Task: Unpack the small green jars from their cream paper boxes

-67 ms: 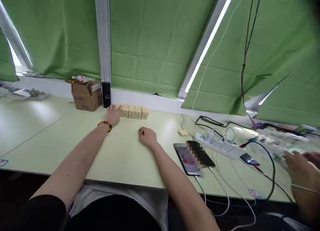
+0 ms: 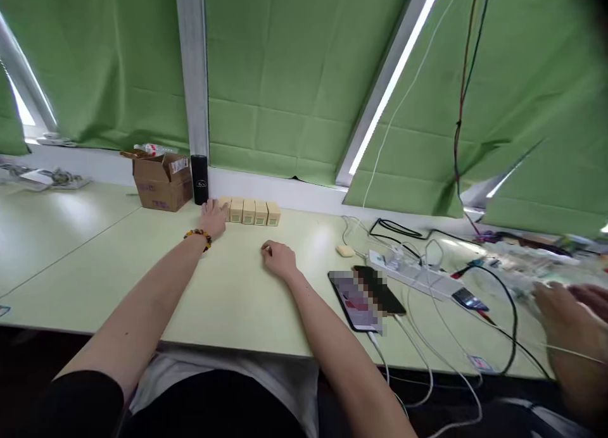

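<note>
My left hand (image 2: pixel 213 218), with a beaded bracelet on its wrist, reaches to the left end of a row of small pale-yellow boxes (image 2: pixel 249 211). Its fingers are stretched out and touch the leftmost box (image 2: pixel 227 214), partly covering it. The boxes stand side by side, each with a greenish label low on its front. My right hand (image 2: pixel 279 259) rests on the table in front of the row, fingers curled in and apart from the boxes. Nothing shows in it.
A black bottle (image 2: pixel 199 180) and an opened cardboard box (image 2: pixel 162 183) stand behind my left hand. To the right lie two phones (image 2: pixel 354 302), a yellowish block (image 2: pixel 345 251), a power strip (image 2: pixel 418 276) and tangled cables. At the far right is another person's blurred hand (image 2: pixel 565 308).
The whole view has shifted slightly. Both my hands and the row of boxes look the same relative to each other.
</note>
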Tool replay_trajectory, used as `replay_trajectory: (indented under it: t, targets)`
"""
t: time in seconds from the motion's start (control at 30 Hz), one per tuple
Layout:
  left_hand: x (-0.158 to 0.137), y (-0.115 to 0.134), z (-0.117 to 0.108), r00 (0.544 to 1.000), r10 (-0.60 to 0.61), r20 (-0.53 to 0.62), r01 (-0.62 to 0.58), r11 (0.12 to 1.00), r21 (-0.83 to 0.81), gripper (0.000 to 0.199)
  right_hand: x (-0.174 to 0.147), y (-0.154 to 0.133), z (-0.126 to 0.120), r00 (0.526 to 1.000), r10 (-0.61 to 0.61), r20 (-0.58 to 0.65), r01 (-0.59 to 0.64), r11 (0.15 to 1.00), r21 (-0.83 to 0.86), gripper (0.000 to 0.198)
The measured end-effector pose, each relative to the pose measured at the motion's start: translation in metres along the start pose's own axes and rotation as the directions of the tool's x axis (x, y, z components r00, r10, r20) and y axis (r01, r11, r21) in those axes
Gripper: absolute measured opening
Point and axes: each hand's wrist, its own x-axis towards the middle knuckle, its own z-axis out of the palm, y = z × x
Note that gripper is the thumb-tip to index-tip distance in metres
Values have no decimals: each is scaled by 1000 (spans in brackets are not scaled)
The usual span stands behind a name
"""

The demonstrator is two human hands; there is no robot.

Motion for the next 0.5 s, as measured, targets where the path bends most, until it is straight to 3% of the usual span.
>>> replay_trajectory:
  t: [0.3,0.5]
  targets:
    - [4,-16,2,990,131,-53,-137,984,-112,47,1,-4,0,1000,2,11,-2,1000,0,23]
    - [-5,-19,-6,991,131,-24,-133,964,-232,45,2,-3,2,1000,-5,9,5,1000,-4,22]
